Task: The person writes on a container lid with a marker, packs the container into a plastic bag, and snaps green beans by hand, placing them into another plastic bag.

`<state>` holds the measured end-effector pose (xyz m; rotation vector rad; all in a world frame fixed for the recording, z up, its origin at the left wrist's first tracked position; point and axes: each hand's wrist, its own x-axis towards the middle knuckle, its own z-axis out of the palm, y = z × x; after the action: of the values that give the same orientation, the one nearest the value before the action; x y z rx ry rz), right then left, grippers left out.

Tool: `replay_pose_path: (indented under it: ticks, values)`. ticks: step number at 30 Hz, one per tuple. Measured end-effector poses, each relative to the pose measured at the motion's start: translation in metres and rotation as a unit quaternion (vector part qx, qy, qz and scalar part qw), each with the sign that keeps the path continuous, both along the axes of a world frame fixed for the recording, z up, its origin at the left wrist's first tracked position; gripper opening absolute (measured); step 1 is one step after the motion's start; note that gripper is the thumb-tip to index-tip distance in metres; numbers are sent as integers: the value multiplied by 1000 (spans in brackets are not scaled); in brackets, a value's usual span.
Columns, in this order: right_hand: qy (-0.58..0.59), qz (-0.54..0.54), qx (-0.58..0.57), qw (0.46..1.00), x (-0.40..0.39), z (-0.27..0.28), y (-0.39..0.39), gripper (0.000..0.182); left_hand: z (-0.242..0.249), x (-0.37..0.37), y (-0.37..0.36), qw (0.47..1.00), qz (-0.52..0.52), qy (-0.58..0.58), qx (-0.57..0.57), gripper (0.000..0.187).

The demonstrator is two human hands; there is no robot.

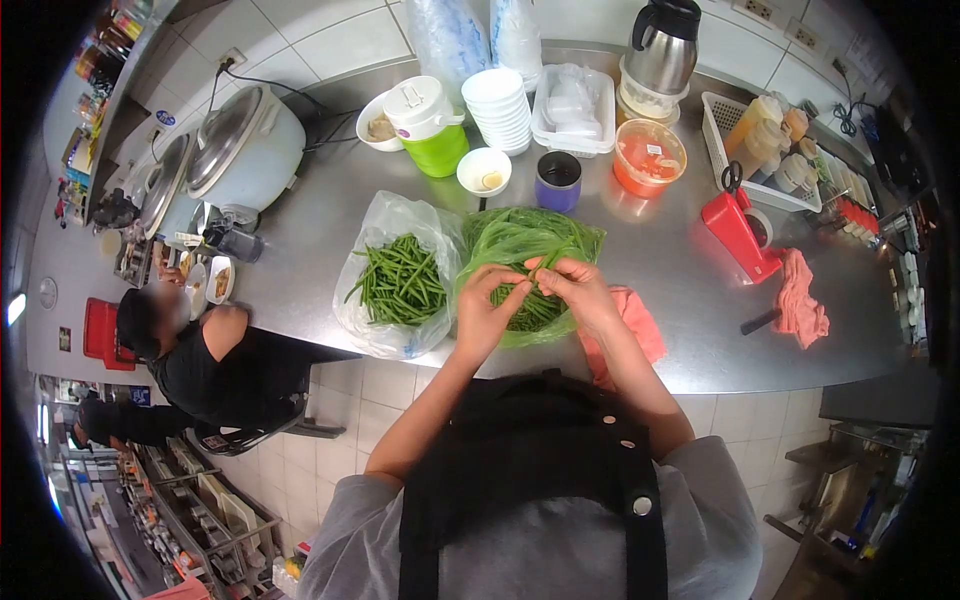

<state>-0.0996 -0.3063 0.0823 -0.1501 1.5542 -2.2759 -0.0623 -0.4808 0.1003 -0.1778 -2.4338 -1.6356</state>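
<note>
Both of my hands are close together over a green plastic bag [480, 235] of green beans. My left hand [492, 302] has its fingers pinched on a green bean. My right hand [578, 290] pinches the same bean or one beside it, its fingertips close to those of my left hand. To the left of the green bag, a clear plastic bag [350, 290] lies open with a pile of cut green beans [402, 282] in it. A pink cloth [636, 325] lies under and beside my right wrist.
Behind the bags stand a white bowl [480, 165], a purple cup [558, 182], a green and white jug [430, 135] and an orange tub [650, 160]. A red tape dispenser [735, 238] is at the right. A seated person [215, 375] is at the left, near rice cookers [255, 145].
</note>
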Motion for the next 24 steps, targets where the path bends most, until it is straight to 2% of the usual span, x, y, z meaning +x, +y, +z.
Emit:
replay_pose_path:
  ticks: [2,5,7,8,10,11,13,14,16,19,20,22,24]
  values:
    - [-3,9,5,1000,0,0,0,19,0,-1,0,1000,2,-9,11,7]
    - [32,25,49,998,2,-4,-3,18,-6,-4,-3,999,-2,39,9,9]
    - [21,10,-2,1000,6,-10,-10,18,-15,-7,-2,992,-38,13,121,11]
    - [21,10,-2,1000,7,-15,-13,18,-18,-7,-4,992,-38,13,121,11]
    - [-89,-54,-129,986,8,-21,-17,20,-13,-5,-5,945,-41,-108,307,8]
    - [-89,-54,-129,986,6,-23,-14,20,-16,-5,-8,945,-41,-108,307,8]
    - [-89,-113,-149,978,-3,-21,-6,19,-21,-3,-15,900,-38,-187,393,11]
    - [-90,-114,-149,978,-4,-20,-4,19,-24,0,-15,900,-38,-188,392,11]
    - [-55,-107,-115,986,-4,-13,-1,20,-18,5,-12,933,-19,-224,280,19]
    - [-24,-118,-85,989,-3,-9,-3,20,-19,4,-10,942,-47,-223,247,26]
    - [-24,-118,-85,989,-4,-9,-4,20,-19,3,-10,942,-46,-223,248,26]
    - [24,-115,-35,992,-3,-9,-5,20,-10,3,-8,953,-62,-234,180,24]
    - [29,-113,-19,993,-1,-4,-6,19,-16,1,-7,954,-66,-228,185,22]
